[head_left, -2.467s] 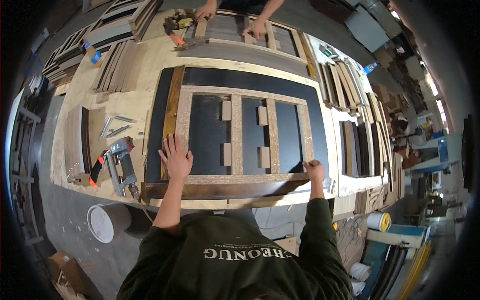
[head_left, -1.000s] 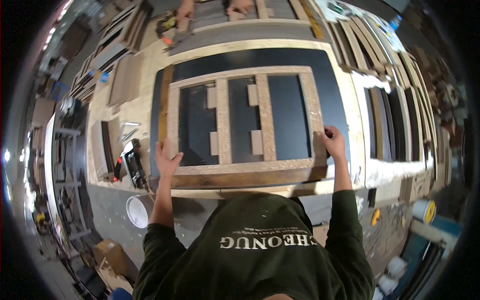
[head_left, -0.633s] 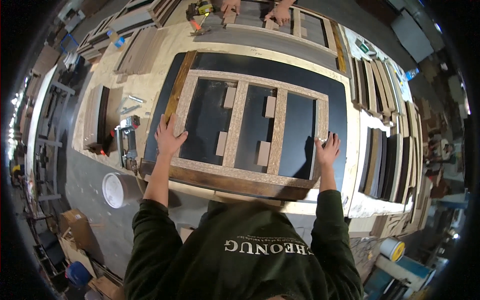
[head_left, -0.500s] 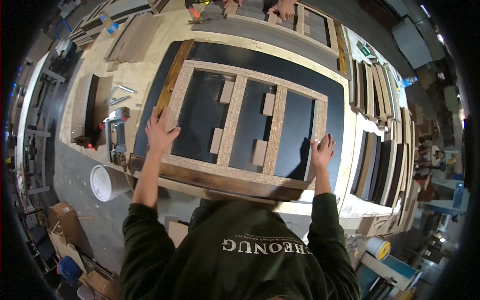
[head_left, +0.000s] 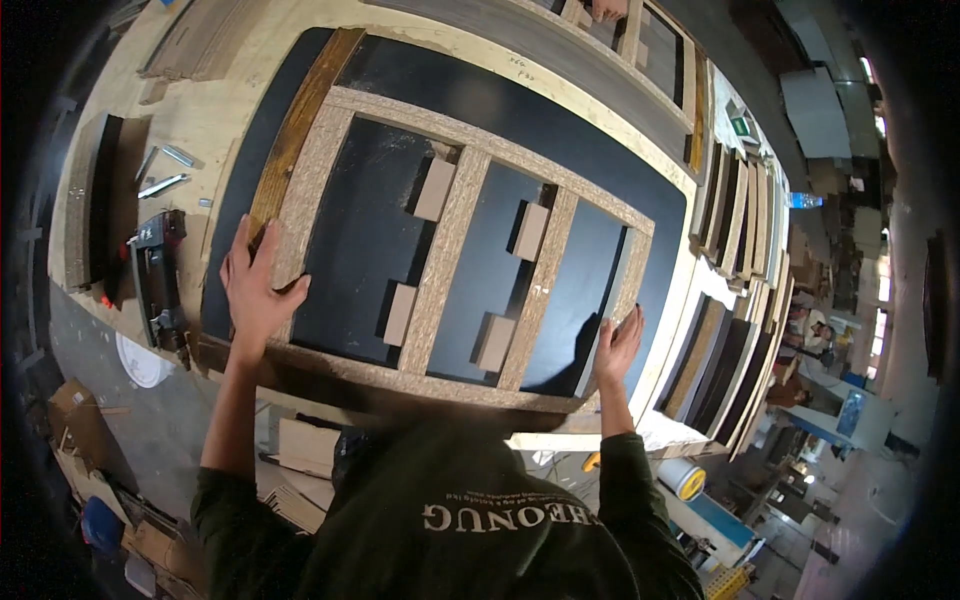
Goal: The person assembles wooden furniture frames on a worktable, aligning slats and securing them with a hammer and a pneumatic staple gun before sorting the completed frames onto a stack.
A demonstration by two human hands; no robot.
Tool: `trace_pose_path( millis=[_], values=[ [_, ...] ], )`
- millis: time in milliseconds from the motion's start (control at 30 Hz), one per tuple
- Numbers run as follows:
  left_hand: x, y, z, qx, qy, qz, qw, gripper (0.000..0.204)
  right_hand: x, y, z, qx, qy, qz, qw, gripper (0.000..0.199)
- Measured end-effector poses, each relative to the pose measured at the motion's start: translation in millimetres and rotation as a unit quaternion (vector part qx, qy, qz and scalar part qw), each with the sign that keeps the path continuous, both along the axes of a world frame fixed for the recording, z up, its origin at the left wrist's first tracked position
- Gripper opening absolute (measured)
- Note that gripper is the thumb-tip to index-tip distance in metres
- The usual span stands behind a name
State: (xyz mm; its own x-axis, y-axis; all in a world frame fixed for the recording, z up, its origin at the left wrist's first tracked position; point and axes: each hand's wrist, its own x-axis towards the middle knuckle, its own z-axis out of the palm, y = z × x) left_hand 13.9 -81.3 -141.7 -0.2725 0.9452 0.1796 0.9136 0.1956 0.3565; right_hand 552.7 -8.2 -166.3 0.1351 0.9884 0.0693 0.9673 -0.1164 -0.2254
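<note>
1. Speckled tan board makes up the frame (head_left: 445,265), a ladder-like rectangle lying flat on a black panel (head_left: 470,95), which rests on the pale wooden table (head_left: 215,125).
2. The frame's long axis runs from left to right across the person's front, slanting so that its right end comes lower in view; two dividers cross between the far rail and the near rail (head_left: 460,392).
3. The frame lies between the two hands: rightward of the left hand (head_left: 262,290) and leftward of the right hand (head_left: 619,350). Each is at its own end, so neither is clearly nearer to the whole.
4. The left hand is spread, its fingers over the brown strip (head_left: 303,125) beside the frame and its thumb reaching across the left rail (head_left: 316,190), towards the near corner.
5. The right hand is opened out, fingers close together, laid against the right rail (head_left: 634,262) in its nearer half. It pinches nothing visible; how firmly either hand presses, I cannot tell.
6. Small blocks (head_left: 436,188) stand beside the dividers, and a nail gun (head_left: 160,285) lies on the table, left of the left hand.
</note>
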Motion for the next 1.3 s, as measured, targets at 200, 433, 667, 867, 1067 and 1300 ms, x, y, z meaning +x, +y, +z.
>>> trace_pose_path(
  millis=[200,433,667,867,1067,1300],
  values=[
    [-6,2,3,-0.007,-0.004,-0.001,1.0,0.082,-2,0,-1,0.0,-0.001,0.029,1.0,0.067],
    [2,4,4,0.002,-0.016,0.001,1.0,0.081,2,1,4,0.022,0.014,0.036,0.999,0.064],
    [-1,-3,-2,0.022,-0.003,0.004,1.0,0.08,-5,0,2,0.022,0.005,-0.017,1.0,0.067],
    [-6,-3,-10,0.041,-0.017,-0.009,0.999,0.081,-5,2,2,0.032,-0.01,-0.033,0.999,0.066],
    [-3,-13,-9,0.013,-0.022,-0.014,1.0,0.082,1,-7,-5,0.032,0.014,-0.045,0.998,0.071],
    [0,-15,4,0.005,-0.043,0.011,0.999,0.081,-66,-35,9,0.078,0.003,0.0,0.997,0.075]
  ],
)
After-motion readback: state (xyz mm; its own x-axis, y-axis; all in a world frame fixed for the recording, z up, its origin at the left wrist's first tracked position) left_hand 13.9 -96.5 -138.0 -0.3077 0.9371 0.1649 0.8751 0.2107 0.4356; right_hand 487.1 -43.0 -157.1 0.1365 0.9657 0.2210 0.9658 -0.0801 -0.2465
